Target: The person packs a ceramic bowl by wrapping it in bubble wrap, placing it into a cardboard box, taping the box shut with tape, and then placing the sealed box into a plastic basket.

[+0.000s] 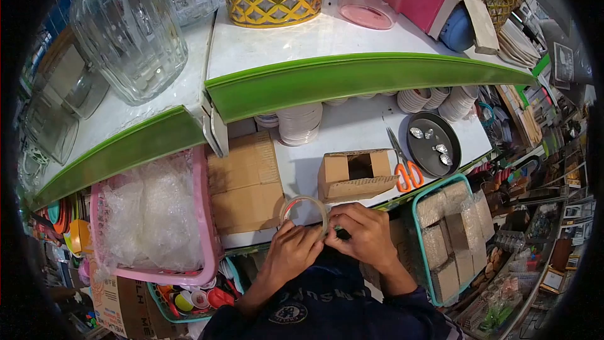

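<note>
My left hand (292, 250) is closed on a roll of clear tape (325, 213), which stands up in front of my chest. At the roll's right edge the fingers of my right hand (365, 234) are pinched together on the tape; the exact spot they grip is partly hidden. Just beyond my hands a small cardboard box (336, 189) sits on the white shelf with its top flaps open. Orange-handled scissors (403, 167) lie to the right of the box, beside a dark round pan (434, 143) holding several crumpled foil pieces (442, 149).
Flattened cardboard (246, 182) lies left of the box. A pink basket (211, 233) of bubble wrap stands at left, a teal basket (418, 239) of wrapped boxes at right. Stacked white bowls (299, 124) sit under the green-edged upper shelf (365, 79), which carries glass jars (129, 38).
</note>
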Motion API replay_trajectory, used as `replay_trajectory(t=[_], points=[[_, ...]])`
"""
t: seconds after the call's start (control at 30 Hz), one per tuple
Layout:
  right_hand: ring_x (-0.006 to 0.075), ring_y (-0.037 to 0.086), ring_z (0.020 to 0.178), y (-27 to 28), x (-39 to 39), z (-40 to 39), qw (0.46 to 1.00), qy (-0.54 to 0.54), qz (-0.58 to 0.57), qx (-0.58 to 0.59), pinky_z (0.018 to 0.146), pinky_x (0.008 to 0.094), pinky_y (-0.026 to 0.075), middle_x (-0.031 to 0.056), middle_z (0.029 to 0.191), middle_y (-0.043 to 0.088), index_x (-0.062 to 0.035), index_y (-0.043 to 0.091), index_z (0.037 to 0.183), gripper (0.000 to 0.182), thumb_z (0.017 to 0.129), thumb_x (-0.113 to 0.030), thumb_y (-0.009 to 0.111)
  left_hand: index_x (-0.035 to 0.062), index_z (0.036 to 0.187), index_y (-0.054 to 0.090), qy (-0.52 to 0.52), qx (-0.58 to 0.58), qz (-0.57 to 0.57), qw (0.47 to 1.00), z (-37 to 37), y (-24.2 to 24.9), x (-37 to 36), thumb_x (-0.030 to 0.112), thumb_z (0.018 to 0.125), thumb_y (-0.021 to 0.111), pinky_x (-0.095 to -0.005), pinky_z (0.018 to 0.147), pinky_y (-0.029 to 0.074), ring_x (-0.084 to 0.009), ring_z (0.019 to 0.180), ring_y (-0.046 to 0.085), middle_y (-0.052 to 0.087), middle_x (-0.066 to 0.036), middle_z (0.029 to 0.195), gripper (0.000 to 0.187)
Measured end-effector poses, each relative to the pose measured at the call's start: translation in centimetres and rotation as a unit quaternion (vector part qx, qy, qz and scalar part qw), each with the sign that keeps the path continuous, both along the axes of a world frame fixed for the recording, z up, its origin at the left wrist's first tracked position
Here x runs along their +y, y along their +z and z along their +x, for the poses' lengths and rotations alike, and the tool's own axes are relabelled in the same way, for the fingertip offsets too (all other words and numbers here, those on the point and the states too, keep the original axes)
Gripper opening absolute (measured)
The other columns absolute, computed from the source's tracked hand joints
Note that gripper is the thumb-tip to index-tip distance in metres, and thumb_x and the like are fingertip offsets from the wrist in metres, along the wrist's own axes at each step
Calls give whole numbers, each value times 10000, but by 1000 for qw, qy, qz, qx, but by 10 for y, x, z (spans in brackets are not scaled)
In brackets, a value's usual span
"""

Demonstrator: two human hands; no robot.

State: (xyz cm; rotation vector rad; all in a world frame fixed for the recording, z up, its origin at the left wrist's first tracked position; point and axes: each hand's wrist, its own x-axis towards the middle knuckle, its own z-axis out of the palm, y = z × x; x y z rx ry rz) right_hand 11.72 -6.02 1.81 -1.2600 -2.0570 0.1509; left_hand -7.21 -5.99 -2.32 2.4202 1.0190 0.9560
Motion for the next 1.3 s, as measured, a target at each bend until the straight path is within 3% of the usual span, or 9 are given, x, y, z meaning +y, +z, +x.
replay_trajectory(t=[0.17, 0.27, 0.5, 0.9, 0.97, 1.1, 1.3], points=[[196, 697, 786, -1, 2, 10, 999, 11, -39, 21, 662, 304, 569, 35, 927, 714, -58, 688, 786, 150, 668, -78, 779, 25, 998, 625, -1, -61, -38, 997, 0, 4, -5, 111, 827, 723, -369, 709, 473, -258, 683, 631, 649, -103, 776, 215], [204, 704, 809, 6, 0, 7, 996, 20, -46, 67, 680, 307, 572, 42, 963, 723, -55, 722, 824, 162, 687, -96, 798, 21, 1003, 627, 16, -48, -23, 998, 2, 7, -4, 105, 823, 724, -371, 699, 473, -260, 674, 626, 641, -103, 760, 221], [184, 693, 786, 1, -7, 5, 998, 13, -29, 51, 662, 293, 568, 33, 970, 724, -66, 739, 821, 141, 708, -115, 808, 15, 1010, 630, 38, -14, 17, 999, 5, 3, -3, 112, 832, 715, -374, 692, 469, -258, 654, 613, 611, -101, 716, 220], [179, 656, 770, -2, -5, -2, 1000, -6, 26, -14, 611, 307, 549, 10, 909, 665, -65, 625, 766, 168, 711, -117, 775, 10, 984, 633, 43, 23, 50, 998, 8, 3, -4, 103, 820, 699, -351, 689, 466, -219, 652, 609, 598, -90, 704, 200], [177, 654, 775, -4, -4, -1, 1000, 1, 25, -9, 609, 309, 549, 9, 898, 661, -68, 624, 761, 159, 710, -112, 768, -12, 1001, 634, 40, 5, 27, 999, 8, 3, -6, 55, 762, 719, -385, 706, 480, -272, 675, 617, 615, -126, 738, 262], [178, 659, 771, -4, -1, 4, 999, 12, 30, 0, 611, 310, 552, 11, 890, 664, -69, 618, 759, 174, 693, -107, 774, 22, 993, 634, 36, -23, 9, 999, 8, 4, -7, 89, 820, 700, -362, 691, 477, -248, 674, 635, 638, -105, 744, 198], [197, 703, 807, -4, -1, 14, 990, 57, -49, 123, 670, 307, 569, 43, 960, 709, -48, 717, 863, 164, 738, -121, 793, 18, 992, 645, 33, -78, -69, 994, 10, 7, -12, 98, 830, 713, -376, 707, 482, -270, 690, 645, 651, -115, 753, 193]])
